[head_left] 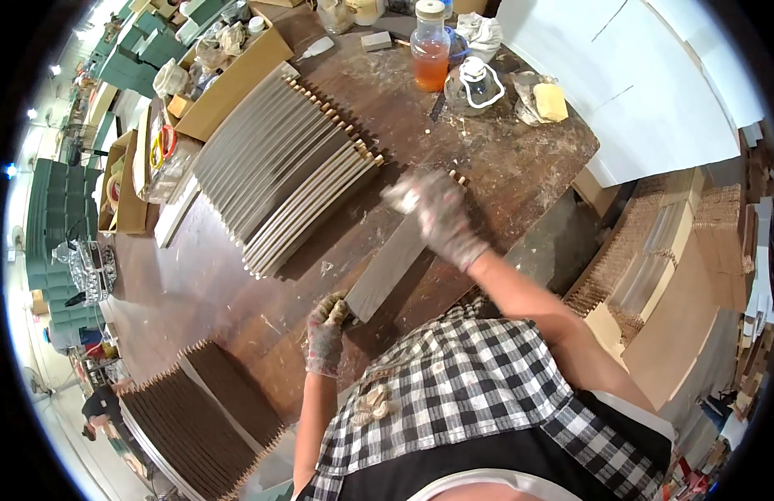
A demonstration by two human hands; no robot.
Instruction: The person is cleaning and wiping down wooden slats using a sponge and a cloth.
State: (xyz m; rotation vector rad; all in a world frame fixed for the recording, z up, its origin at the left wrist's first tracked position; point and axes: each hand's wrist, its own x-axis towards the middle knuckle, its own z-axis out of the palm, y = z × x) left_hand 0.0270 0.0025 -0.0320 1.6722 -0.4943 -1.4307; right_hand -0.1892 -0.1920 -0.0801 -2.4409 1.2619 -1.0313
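Note:
A flat grey wooden slat lies slantwise near the table's front edge, with small pale pegs showing at its far end. My left hand, in a stained knit glove, is closed on the slat's near end. Over the far part of the slat is my gloved right hand, smeared by motion. Something whitish shows at its fingers, but whether it is held cannot be made out. Left of the slat, a row of similar grey slats with pegged ends stands packed together on the table.
At the back stand a bottle of orange liquid, a clear jug with a white handle and a yellow sponge. A cardboard box of odds and ends is at far left. Dark slats are stacked lower left, cardboard-wrapped bundles at right.

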